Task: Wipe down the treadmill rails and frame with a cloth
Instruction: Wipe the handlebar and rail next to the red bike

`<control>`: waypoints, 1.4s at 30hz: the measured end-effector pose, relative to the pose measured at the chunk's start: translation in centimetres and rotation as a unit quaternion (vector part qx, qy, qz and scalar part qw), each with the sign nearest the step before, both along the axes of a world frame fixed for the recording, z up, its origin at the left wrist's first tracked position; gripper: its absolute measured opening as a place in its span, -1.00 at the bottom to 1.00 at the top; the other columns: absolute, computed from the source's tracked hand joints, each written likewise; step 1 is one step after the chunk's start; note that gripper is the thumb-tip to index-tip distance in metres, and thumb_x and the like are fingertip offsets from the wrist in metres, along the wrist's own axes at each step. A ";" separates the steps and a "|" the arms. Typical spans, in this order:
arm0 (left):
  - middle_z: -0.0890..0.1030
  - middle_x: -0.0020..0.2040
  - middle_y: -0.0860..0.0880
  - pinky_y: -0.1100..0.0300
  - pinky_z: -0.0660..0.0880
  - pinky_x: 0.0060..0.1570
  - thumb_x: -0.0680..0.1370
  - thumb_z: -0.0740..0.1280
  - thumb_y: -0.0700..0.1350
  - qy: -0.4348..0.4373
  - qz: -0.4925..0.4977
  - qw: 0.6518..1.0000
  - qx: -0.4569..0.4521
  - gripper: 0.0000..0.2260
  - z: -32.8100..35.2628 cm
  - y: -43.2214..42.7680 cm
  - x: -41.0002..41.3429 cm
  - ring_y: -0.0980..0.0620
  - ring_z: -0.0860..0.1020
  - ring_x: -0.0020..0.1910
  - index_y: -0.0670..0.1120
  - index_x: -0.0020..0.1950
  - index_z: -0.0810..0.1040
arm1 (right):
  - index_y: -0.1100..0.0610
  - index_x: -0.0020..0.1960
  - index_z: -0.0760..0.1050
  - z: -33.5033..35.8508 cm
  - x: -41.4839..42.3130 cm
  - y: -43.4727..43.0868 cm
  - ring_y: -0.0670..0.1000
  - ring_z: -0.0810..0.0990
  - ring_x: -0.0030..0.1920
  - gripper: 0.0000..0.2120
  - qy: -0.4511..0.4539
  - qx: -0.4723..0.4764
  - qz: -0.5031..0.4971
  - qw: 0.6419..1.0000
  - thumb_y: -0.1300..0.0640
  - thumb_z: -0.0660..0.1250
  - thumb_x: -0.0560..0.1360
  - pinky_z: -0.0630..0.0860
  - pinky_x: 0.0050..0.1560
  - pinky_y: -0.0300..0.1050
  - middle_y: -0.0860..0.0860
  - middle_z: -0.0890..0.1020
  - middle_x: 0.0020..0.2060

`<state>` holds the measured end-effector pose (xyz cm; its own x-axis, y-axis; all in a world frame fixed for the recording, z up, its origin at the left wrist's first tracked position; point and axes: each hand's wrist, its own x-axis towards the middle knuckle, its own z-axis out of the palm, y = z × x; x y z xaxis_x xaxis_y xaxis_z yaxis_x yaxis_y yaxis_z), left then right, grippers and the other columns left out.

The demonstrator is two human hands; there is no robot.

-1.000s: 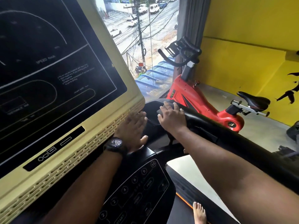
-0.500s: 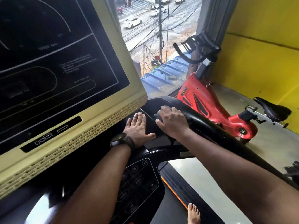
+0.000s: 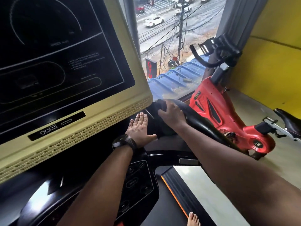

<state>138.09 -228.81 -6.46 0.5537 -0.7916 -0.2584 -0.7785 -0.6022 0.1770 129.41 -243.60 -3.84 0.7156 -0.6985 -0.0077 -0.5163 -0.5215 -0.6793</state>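
Change: R hand [image 3: 173, 114] w/ cloth [image 3: 161, 104] has crept fwd to front bend of rail [image 3: 205, 126]; L hand [image 3: 138, 128] stays put.
R hand: fingers curled over dark cloth, pressing it on rail top.
L hand: flat, fingers straight and together, resting on console [image 3: 138, 181]; holds nothing.
Rail axis: runs from bend by window [image 3: 175, 46] back and right toward person.
Next (est.): unwiped length lies behind R hand; R hand nearer, so pull stroke along axis.

We see the pale floor [image 3: 285, 152] spreading out to the right of the right hand [image 3: 172, 114]. A red exercise bike [image 3: 211, 103] stands on it just beside that hand, and the treadmill [image 3: 164, 207] stands on it below.
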 end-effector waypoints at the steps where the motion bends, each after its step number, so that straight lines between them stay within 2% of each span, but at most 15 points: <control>1: -0.22 0.63 -0.08 0.04 -0.25 0.56 0.54 0.25 0.29 0.007 0.005 1.000 -0.017 -0.07 0.0 0.0 0.0 0.02 -0.23 0.60 -0.13 0.62 -0.22 | 0.14 0.13 0.47 0.3 1.3 0.2 0.21 0.57 0.20 -0.77 0.001 0.047 -0.019 0.999 0.03 0.31 0.56 0.39 0.08 0.01 0.13 0.60 0.15; 3: -0.18 0.64 -0.09 0.05 -0.25 0.56 0.51 0.33 0.28 0.023 0.018 0.998 -0.049 -0.02 0.0 -0.1 0.1 0.02 -0.21 0.60 -0.15 0.62 -0.19 | 0.15 0.23 0.44 0.4 3.5 0.8 0.23 0.53 0.28 -0.68 0.047 0.101 0.009 0.994 0.00 0.27 0.57 0.40 0.19 0.05 0.16 0.56 0.26; 5: -0.16 0.64 -0.10 0.07 -0.26 0.55 0.47 0.38 0.27 0.031 0.026 0.997 -0.064 0.03 0.0 -0.2 0.1 0.01 -0.19 0.61 -0.17 0.62 -0.18 | 0.15 0.30 0.44 0.0 4.6 1.1 0.22 0.51 0.31 -0.60 0.102 0.092 0.053 0.989 -0.06 0.25 0.56 0.40 0.24 0.05 0.14 0.54 0.32; 11: -0.17 0.63 -0.12 0.06 -0.23 0.56 0.44 0.44 0.23 0.020 0.024 0.998 -0.063 0.06 -0.3 0.0 0.2 0.00 -0.20 0.60 -0.16 0.62 -0.17 | 0.09 0.26 0.46 -0.6 3.7 -0.5 0.22 0.54 0.26 -0.61 0.162 0.036 0.184 0.969 -0.11 0.28 0.54 0.40 0.12 0.03 0.10 0.59 0.25; 16: -0.23 0.62 -0.15 0.01 -0.24 0.56 0.36 0.45 0.27 0.016 0.004 1.000 -0.023 0.13 -0.1 0.0 0.1 -0.03 -0.26 0.60 -0.14 0.63 -0.20 | 0.08 0.18 0.46 0.4 1.7 -1.5 0.16 0.57 0.16 -0.68 0.227 -0.037 0.263 0.937 -0.09 0.34 0.52 0.40 0.01 -0.04 0.06 0.59 0.18; 18: -0.24 0.62 -0.16 0.02 -0.24 0.56 0.41 0.44 0.16 0.013 -0.002 1.000 -0.011 0.06 0.1 0.0 0.1 -0.04 -0.26 0.59 -0.14 0.62 -0.20 | 0.03 0.11 0.46 0.7 0.4 -2.1 0.16 0.58 0.13 -0.73 0.260 -0.076 0.284 0.920 -0.07 0.37 0.50 0.44 0.01 -0.04 0.04 0.60 0.12; 22: -0.24 0.62 -0.14 0.04 -0.24 0.56 0.46 0.41 0.14 0.011 0.005 1.000 -0.010 0.00 0.2 -0.1 0.1 -0.02 -0.25 0.60 -0.13 0.63 -0.19 | -0.20 0.18 0.54 1.8 -1.7 -3.2 0.13 0.63 0.10 -0.63 0.310 -0.144 0.318 0.884 0.04 0.36 0.40 0.53 0.05 -0.03 -0.04 0.65 0.04; 26: -0.22 0.62 -0.11 0.03 -0.23 0.56 0.48 0.40 0.14 0.006 0.001 1.000 -0.006 -0.03 0.5 0.0 -0.2 0.00 -0.23 0.60 -0.13 0.63 -0.18 | -0.23 0.27 0.56 3.0 -1.0 -3.7 0.12 0.64 0.08 -0.57 0.336 -0.213 0.364 0.843 0.13 0.34 0.47 0.47 -0.10 -0.10 -0.05 0.64 0.10; 29: -0.20 0.63 -0.10 0.03 -0.23 0.56 0.49 0.38 0.12 0.020 0.002 1.000 -0.021 -0.07 0.6 0.0 -0.2 0.02 -0.21 0.60 -0.12 0.63 -0.15 | -0.19 0.38 0.53 3.6 -1.2 -5.2 0.10 0.59 0.15 -0.55 0.325 -0.284 0.399 0.809 0.16 0.32 0.55 0.55 0.05 0.01 -0.09 0.51 0.28; 32: -0.19 0.63 -0.10 0.03 -0.23 0.55 0.51 0.36 0.13 0.021 0.003 0.999 -0.024 -0.09 0.6 -0.1 -0.1 0.01 -0.21 0.60 -0.12 0.63 -0.14 | -0.10 0.45 0.47 2.8 -1.1 -5.8 0.10 0.51 0.28 -0.53 0.220 -0.394 0.419 0.788 0.19 0.27 0.59 0.53 0.21 0.07 -0.06 0.47 0.37; 34: -0.20 0.63 -0.10 0.01 -0.23 0.56 0.51 0.35 0.14 0.016 0.000 1.000 -0.023 -0.09 0.5 -0.1 0.0 0.01 -0.21 0.60 -0.12 0.63 -0.15 | -0.01 0.39 0.53 1.2 -0.3 -6.1 0.16 0.53 0.29 -0.57 0.118 -0.500 0.434 0.740 0.24 0.28 0.55 0.55 0.23 0.13 0.02 0.53 0.34; 36: -0.20 0.63 -0.11 0.01 -0.23 0.56 0.51 0.35 0.15 0.018 -0.001 1.000 -0.024 -0.08 0.5 -0.1 0.0 0.00 -0.22 0.60 -0.12 0.63 -0.15 | 0.02 0.33 0.57 -0.2 0.7 -6.7 0.20 0.56 0.28 -0.61 0.064 -0.575 0.438 0.688 0.27 0.32 0.53 0.59 0.18 0.15 0.06 0.57 0.31; 40: -0.18 0.63 -0.11 0.04 -0.26 0.53 0.50 0.36 0.15 0.018 -0.006 0.999 -0.036 -0.08 0.3 0.0 0.1 0.01 -0.22 0.60 -0.12 0.63 -0.13 | 0.08 0.29 0.57 -0.8 2.7 -7.8 0.18 0.55 0.29 -0.66 0.052 -0.638 0.458 0.617 0.30 0.23 0.58 0.58 0.22 0.09 0.05 0.57 0.32; 42: -0.19 0.63 -0.10 0.04 -0.26 0.54 0.50 0.36 0.15 0.017 -0.006 0.999 -0.040 -0.08 0.2 0.0 0.1 0.01 -0.22 0.60 -0.12 0.63 -0.14 | 0.14 0.29 0.58 -1.6 3.6 -8.1 0.19 0.55 0.31 -0.68 0.057 -0.639 0.485 0.595 0.28 0.20 0.61 0.54 0.30 0.11 0.09 0.54 0.37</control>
